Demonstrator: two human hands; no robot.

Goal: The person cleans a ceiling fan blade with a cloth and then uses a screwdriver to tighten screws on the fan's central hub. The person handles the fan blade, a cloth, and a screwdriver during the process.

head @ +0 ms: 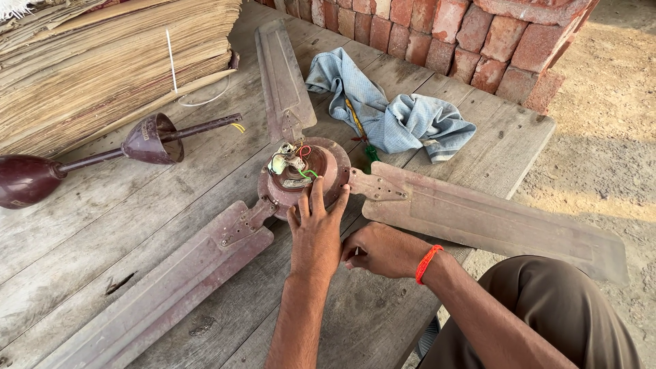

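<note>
Head view. A dismantled ceiling fan lies flat on a weathered plank table (102,225). Its motor hub (304,176) sits near the table's middle, top exposed, with loose red, green and white wires (301,160) and a small white part showing inside. Three dusty maroon blades remain bolted to the hub: one (280,75) runs toward the far edge, one (492,222) runs to the right and overhangs the table's edge, one (157,290) runs toward the near left corner.

The left hand (314,236) rests on the near rim of the hub, fingers spread and extended, fingertips touching the housing, grasping nothing. The right hand (383,249), an orange thread band (428,263) on its wrist, lies just beside the left on the planks, fingers curled inward; whether it holds anything cannot be told.

The down rod with its two maroon canopy cups (147,140) lies apart to the left. A crumpled blue-grey cloth (403,119) lies beyond the hub. Stacked sheets (102,61) occupy the far left corner; a brick stack (471,34) stands behind.
</note>
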